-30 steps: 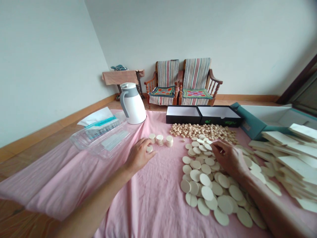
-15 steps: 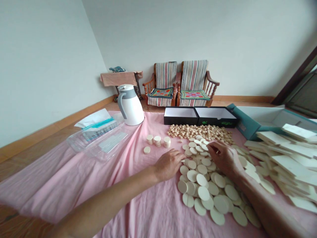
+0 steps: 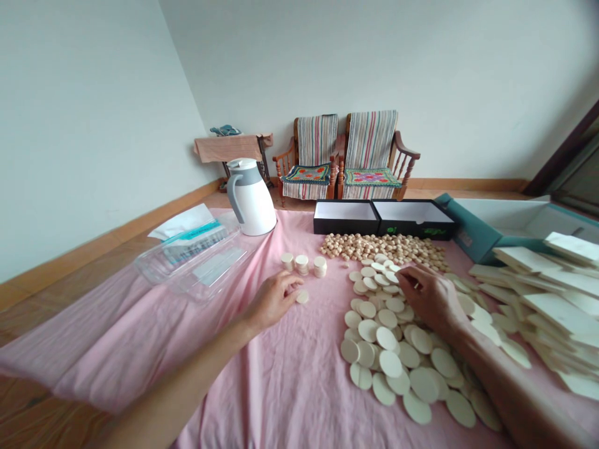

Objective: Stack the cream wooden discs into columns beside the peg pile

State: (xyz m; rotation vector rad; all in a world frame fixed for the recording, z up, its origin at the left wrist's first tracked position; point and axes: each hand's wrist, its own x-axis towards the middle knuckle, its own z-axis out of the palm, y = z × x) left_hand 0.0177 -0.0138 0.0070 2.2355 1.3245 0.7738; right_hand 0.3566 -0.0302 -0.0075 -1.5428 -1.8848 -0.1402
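My left hand [image 3: 276,300] is low over the pink cloth, its fingers closed at the edge of a round wooden disc [image 3: 302,298]. Just beyond it stand three short stacks of discs [image 3: 302,264]. My right hand [image 3: 428,293] rests at the upper right of a spread pile of wooden discs [image 3: 386,338]. Its thumb and fingers are pinched together beside the smaller discs [image 3: 380,279], and what they hold, if anything, is hidden. The left hand covers the cloth right in front of the leftmost stack.
Wooden beads [image 3: 384,247] lie before two black box trays [image 3: 346,218]. A teal box [image 3: 472,234] and heaped wooden boards [image 3: 556,293] fill the right. A white jug [image 3: 255,202] and clear plastic packaging [image 3: 196,262] stand left on the pink cloth [image 3: 281,386].
My left hand has moved left from the disc pile to just in front of the stacks, with a disc at its fingertips. The right hand stays at the pile. The view has shifted slightly.
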